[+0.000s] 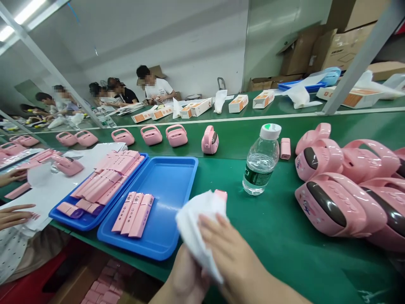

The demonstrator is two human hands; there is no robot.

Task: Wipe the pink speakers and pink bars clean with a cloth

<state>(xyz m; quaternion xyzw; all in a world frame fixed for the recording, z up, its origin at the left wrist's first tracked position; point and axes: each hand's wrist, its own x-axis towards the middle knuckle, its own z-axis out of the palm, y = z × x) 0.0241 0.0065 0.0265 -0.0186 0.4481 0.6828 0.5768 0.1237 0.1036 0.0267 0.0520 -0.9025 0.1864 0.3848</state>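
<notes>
My right hand point(232, 249) lies over a white cloth point(198, 221), fingers curled around it. A small pink piece point(220, 194) pokes out of the top of the cloth. My left hand point(186, 278) is under the cloth at the bottom edge and grips it from below; its fingers are mostly hidden. Just left of the hands is a blue tray point(171, 181) holding three flat pink bars point(133, 213).
A second blue tray point(76, 217) stacked with pink bars lies further left. A water bottle point(262, 160) stands on the green belt point(278, 228). Several pink devices point(335, 202) pile at right, others line the belt's far side point(177, 136). A neighbour's hands point(14, 215) rest at left.
</notes>
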